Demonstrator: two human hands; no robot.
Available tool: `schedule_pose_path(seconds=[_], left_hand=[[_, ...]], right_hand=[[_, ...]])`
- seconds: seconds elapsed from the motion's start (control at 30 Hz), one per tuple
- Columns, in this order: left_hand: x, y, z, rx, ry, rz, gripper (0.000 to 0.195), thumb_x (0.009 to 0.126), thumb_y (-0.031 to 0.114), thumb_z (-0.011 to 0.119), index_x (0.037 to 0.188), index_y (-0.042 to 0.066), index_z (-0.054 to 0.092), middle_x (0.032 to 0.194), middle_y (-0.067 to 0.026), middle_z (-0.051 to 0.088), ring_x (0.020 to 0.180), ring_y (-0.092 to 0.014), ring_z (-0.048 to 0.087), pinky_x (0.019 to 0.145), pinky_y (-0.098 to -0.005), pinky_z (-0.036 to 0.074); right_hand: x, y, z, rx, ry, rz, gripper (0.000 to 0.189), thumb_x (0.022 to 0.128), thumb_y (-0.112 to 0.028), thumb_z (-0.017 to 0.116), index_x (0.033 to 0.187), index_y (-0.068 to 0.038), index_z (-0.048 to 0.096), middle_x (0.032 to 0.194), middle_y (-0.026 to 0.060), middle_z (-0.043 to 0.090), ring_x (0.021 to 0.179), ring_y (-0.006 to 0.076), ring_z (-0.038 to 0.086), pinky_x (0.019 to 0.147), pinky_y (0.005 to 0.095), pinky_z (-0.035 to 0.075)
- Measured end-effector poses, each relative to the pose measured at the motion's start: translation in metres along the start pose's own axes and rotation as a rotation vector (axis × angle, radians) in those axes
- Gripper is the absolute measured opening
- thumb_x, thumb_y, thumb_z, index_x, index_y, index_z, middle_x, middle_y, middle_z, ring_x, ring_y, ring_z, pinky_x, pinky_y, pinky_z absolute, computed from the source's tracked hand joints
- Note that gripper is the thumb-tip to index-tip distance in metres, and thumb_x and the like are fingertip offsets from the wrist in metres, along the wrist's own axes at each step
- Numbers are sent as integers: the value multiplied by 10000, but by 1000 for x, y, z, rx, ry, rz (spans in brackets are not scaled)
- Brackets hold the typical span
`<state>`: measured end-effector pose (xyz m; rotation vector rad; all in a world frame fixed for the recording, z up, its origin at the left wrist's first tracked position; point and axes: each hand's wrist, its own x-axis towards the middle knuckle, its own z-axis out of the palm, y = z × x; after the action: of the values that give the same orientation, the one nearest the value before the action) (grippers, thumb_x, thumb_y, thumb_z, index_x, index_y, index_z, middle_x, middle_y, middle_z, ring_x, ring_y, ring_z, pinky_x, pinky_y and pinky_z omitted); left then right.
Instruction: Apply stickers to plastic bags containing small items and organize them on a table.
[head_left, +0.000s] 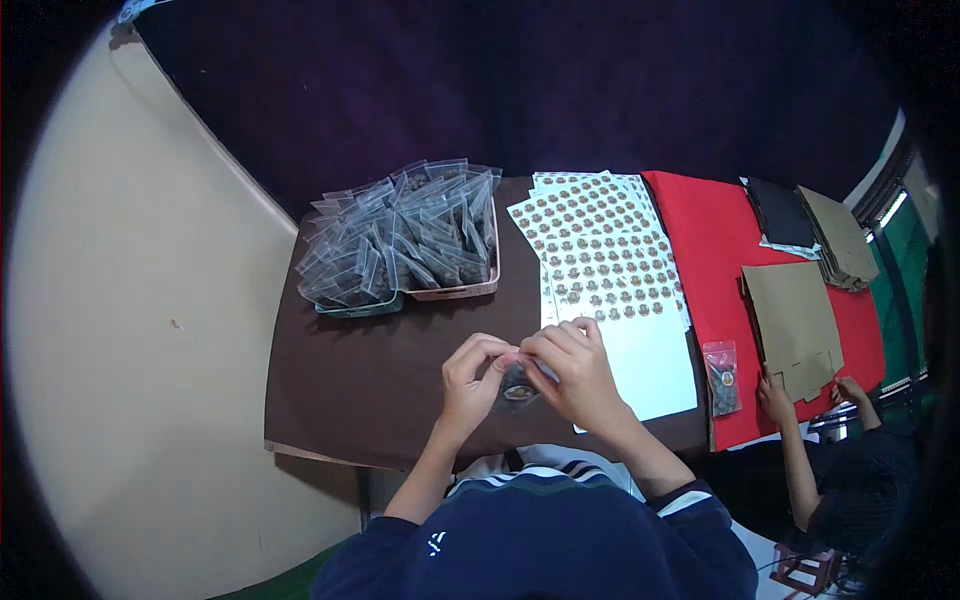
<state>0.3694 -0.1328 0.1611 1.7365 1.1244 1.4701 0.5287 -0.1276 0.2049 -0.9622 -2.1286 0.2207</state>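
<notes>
Both hands pinch the top edge of a small clear zip bag (517, 401), which hangs over the brown-covered table near its front edge. Dark contents show through the plastic, and a round sticker sits on its face. My left hand (474, 375) grips the bag's upper left side, thumb against fingers. At the upper right side, my right hand (574, 367) does the same, and its fingers hide part of the top. Just beyond my right hand, sheets of round stickers (607, 274) overlap; the front sheet has a bare white lower part.
Two baskets (454, 292) at the back left are heaped with filled zip bags (405, 232). On a red cloth (690, 225) to the right lie a stickered bag (723, 379), a black stack (780, 214) and folded cardboard (836, 236). Another person's hands (776, 401) hold a cardboard piece (791, 322).
</notes>
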Motion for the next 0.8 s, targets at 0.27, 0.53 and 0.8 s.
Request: schedule_pose_path(seconds=[0.27,0.53,0.8], left_hand=[[5,8,-20,166,217,44,75,784,67,628,764,1,597,732,-77,583,663,-156,565,604,-243,443],[6,3,-35,144,317,-40,133,808,88,613,748,-22,571,726,-75,582,660,-147,550,620,-243,428],[1,-31,-14,5,190,-252,145,830,82,575,949,3,549,894,-77,560,825,-171,537,757,-270,419]], right_hand=[[3,-6,10,95,-34,76,134,736,-120,631,738,-55,514,707,56,513,707,218,497,701,339,356],[-4,-4,13,144,-69,122,126,736,-116,621,734,-52,512,702,64,511,703,225,502,668,344,374],[-18,11,27,370,-36,310,94,738,-73,592,734,-14,520,688,91,538,634,223,543,589,322,431]])
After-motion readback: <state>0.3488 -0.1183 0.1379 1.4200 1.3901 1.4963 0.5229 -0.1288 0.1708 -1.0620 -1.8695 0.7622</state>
